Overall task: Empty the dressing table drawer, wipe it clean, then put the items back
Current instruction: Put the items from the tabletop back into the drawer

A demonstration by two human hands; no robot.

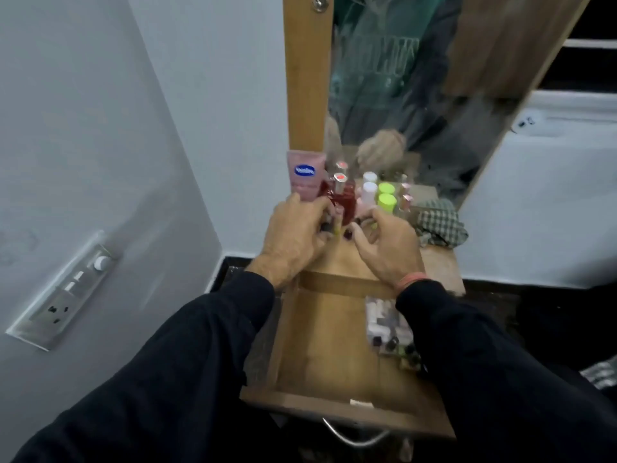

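Standing on tabletop: two green-capped bottles, one pink tube (Vaseline).

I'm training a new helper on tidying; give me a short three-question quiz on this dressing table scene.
1. True or false: the drawer is shut.
2. The checked cloth lies: A) in the drawer B) on the tabletop C) on the floor
3. Where does the pink Vaseline tube stand?

Key: 1 false, it is pulled open. 2 B, at the right by the mirror. 3 At the tabletop's left rear, behind the left hand.
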